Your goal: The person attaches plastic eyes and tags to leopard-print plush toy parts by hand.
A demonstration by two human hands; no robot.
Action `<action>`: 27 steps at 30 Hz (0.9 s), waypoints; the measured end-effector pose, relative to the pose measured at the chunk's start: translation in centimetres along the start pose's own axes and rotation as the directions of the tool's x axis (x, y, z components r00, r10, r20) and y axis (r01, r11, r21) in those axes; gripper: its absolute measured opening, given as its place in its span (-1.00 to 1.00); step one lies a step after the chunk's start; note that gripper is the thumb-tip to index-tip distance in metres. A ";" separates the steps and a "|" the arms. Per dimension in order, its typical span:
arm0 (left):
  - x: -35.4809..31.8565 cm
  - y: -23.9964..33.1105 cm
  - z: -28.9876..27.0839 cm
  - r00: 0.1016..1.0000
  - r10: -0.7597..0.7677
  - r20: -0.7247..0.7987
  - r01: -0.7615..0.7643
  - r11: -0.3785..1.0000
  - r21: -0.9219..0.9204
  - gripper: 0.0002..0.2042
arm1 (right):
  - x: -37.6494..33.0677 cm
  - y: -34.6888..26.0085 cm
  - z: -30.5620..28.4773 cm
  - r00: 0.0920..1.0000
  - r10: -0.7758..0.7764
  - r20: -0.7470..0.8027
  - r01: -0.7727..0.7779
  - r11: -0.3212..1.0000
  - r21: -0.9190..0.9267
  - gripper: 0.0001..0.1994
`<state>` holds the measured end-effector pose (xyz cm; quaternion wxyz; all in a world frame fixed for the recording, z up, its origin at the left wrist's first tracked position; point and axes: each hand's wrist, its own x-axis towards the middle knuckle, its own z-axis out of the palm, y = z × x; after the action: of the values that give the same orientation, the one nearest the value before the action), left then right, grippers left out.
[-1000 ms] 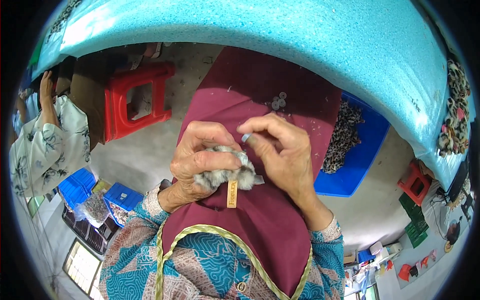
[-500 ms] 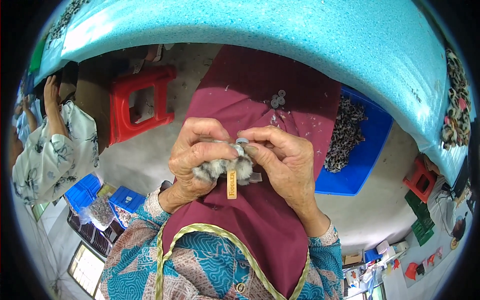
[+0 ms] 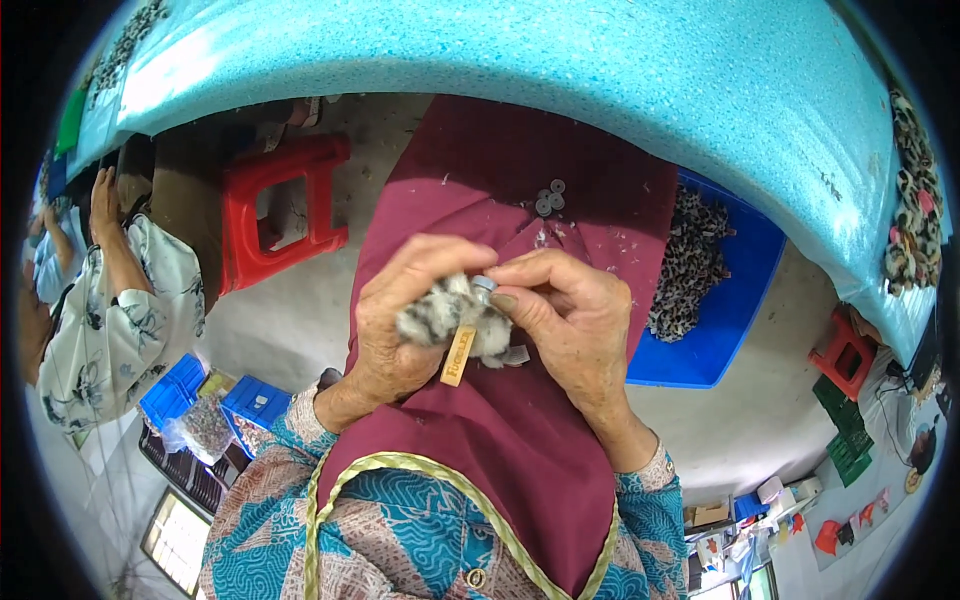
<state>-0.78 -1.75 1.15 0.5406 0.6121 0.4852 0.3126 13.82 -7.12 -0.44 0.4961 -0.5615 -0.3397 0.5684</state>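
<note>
over the dark red apron point(image 3: 520, 440), the left hand point(image 3: 405, 325) wraps tight around a small spotted fluffy piece point(image 3: 445, 315), while the right hand point(image 3: 565, 320), just beside it, pinches a little grey button point(image 3: 483, 285) at its top edge.

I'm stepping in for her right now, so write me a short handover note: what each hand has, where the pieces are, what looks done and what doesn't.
Left hand: closed grip around the small grey-and-white speckled furry piece, tan paper tag hanging below it.
Right hand: thumb and forefinger pinch a small grey round cap at the piece's top.
Three more small grey round discs lie on the maroon apron.
A heap of speckled furry pieces sits in the blue plastic tray on the right.
Done: tag is on. Whether the cap is seated cannot be told.
</note>
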 end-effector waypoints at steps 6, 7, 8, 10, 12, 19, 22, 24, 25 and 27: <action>0.0 -1.6 -0.9 0.961 0.151 0.231 -0.165 0.985 0.043 -0.62 | -0.2 0.2 -0.2 0.971 0.238 0.031 -0.240 0.963 0.125 -0.89; 0.0 -1.5 -0.9 0.962 0.150 0.227 -0.165 0.985 0.049 -0.62 | -0.5 0.2 -0.3 0.964 0.260 0.056 -0.266 0.940 0.212 -0.86; 0.0 -1.4 -1.0 0.965 0.135 0.226 -0.152 0.986 0.063 -0.65 | -0.8 0.3 -0.4 0.956 0.280 0.083 -0.292 0.909 0.296 -0.82; -0.2 -1.4 -1.0 0.967 0.120 0.226 -0.141 0.987 0.076 -0.67 | -1.7 1.4 -0.5 0.970 0.199 0.137 -0.236 0.899 0.370 -0.77; -0.5 -1.9 -0.7 0.956 0.083 0.281 -0.101 0.993 0.053 -0.73 | -2.3 1.8 -0.3 0.972 0.209 0.107 -0.234 0.891 0.390 -0.75; -0.7 -1.2 -0.7 0.939 0.077 0.335 -0.131 0.981 0.143 -0.78 | -2.6 2.2 0.3 0.979 0.200 0.033 -0.201 0.936 0.290 -0.82; -0.8 -1.8 -0.9 0.943 0.082 0.323 -0.129 0.984 0.126 -0.77 | -2.6 2.3 0.5 0.974 0.226 0.007 -0.219 0.937 0.273 -0.83; -0.6 -2.0 -0.3 0.949 -0.076 0.305 0.060 0.996 0.059 -0.79 | -2.1 2.8 0.2 0.973 0.231 -0.025 -0.212 0.927 0.310 -0.83; -0.6 -2.0 -0.3 0.928 -0.233 0.290 0.245 0.970 -0.006 -0.80 | -2.0 3.0 0.2 0.971 0.234 -0.050 -0.203 0.915 0.350 -0.83; -0.7 -2.5 -0.8 0.847 -0.404 0.345 0.475 0.867 -0.153 -0.80 | -1.6 3.0 -0.1 0.970 0.236 -0.063 -0.184 0.875 0.447 -0.83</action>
<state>-2.31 -2.25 -0.96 0.7332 0.4566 0.4849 0.1371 13.18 -9.50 -2.78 0.5635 -0.5011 -0.1108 0.6473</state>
